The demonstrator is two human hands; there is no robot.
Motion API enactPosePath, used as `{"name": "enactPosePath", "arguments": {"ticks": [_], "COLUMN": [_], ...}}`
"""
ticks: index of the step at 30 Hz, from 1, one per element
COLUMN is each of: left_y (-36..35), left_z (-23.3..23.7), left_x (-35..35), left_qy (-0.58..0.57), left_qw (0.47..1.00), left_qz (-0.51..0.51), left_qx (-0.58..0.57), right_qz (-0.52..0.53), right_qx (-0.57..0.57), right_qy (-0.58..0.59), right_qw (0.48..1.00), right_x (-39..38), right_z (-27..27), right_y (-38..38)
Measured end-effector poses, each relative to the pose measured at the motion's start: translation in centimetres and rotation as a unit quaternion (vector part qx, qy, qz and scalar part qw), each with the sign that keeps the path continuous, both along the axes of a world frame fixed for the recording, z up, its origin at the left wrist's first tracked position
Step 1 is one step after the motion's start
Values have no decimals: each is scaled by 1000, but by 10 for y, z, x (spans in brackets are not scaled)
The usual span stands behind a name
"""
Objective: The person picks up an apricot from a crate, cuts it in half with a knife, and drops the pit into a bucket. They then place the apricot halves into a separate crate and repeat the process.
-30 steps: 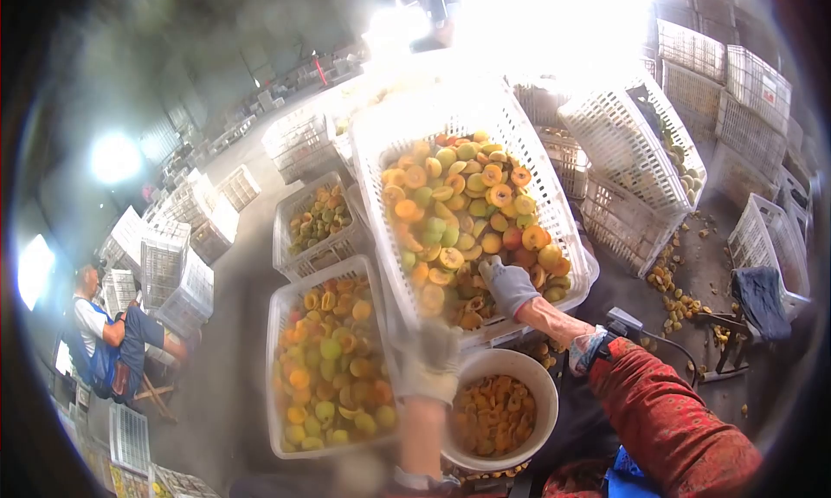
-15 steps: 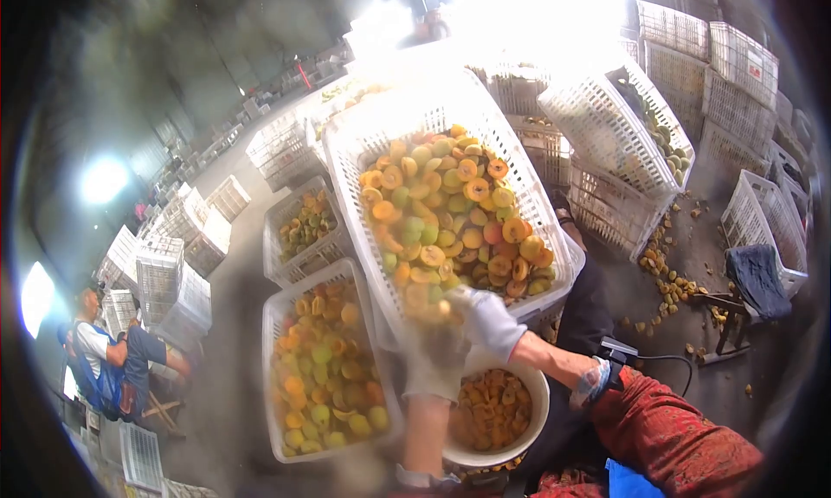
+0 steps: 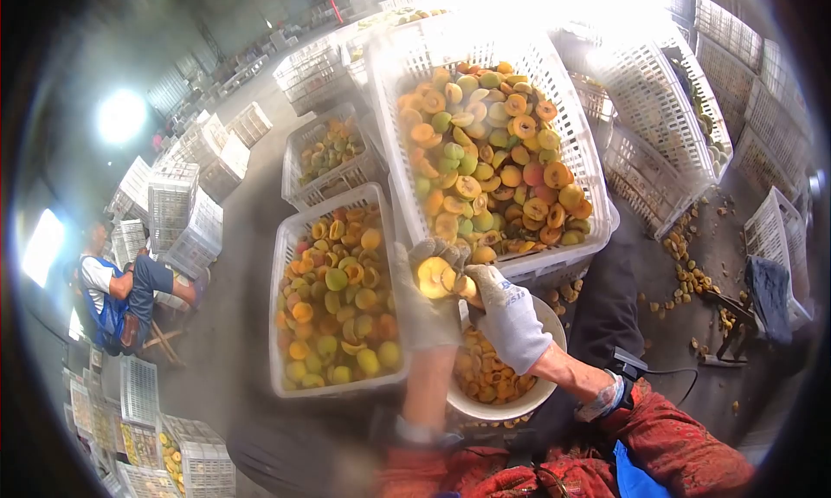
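Note:
My left hand (image 3: 430, 303), in a pale glove, is closed around a yellow-orange halved fruit (image 3: 433, 278) above the bucket's left edge. Gloved in white, my right hand (image 3: 511, 312) pinches something small and pale against that fruit; it is too small to name. Beyond both hands a large white crate (image 3: 597, 164) holds halved orange and green fruit (image 3: 493, 151). To the left stands a second crate (image 3: 275, 325) of fruit halves. Below my hands is a white bucket (image 3: 554, 381) containing orange-brown pieces (image 3: 489, 368).
A smaller fruit crate (image 3: 294, 164) stands behind the left one. Stacked white crates (image 3: 649, 173) rise at right, with fruit pieces (image 3: 688, 268) scattered on the floor. A dark cloth (image 3: 769, 299) hangs at far right. A seated person (image 3: 112, 290) is at far left.
The view has shifted, so the crates appear higher. Both hands have come from the large crate's near edge to above the bucket, with a fruit half now clearly visible between them.

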State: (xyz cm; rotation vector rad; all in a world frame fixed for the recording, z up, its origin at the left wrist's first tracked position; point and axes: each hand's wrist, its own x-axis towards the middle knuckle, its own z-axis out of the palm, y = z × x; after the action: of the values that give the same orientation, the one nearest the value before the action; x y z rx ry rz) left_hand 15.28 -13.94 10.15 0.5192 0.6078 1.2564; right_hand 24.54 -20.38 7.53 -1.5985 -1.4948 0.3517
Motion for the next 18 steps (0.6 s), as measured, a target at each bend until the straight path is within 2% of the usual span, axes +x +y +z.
{"name": "enactPosePath", "arguments": {"ticks": [12,16,18], "left_y": [-10,-7,-18], "left_z": [9,1,18], "left_x": [4,1,3], "left_qy": [29,65,69], "left_qw": [999,997,997], "left_qz": [35,30,22], "left_qx": [15,29,18], "right_qz": [4,46,63], "right_qx": [-11,-34,-27], "right_qy": [5,30,22], "right_qw": [1000,998,997], "right_x": [-7,-4,2], "right_z": [-8,-14,-15], "right_y": [0,1,1]}}
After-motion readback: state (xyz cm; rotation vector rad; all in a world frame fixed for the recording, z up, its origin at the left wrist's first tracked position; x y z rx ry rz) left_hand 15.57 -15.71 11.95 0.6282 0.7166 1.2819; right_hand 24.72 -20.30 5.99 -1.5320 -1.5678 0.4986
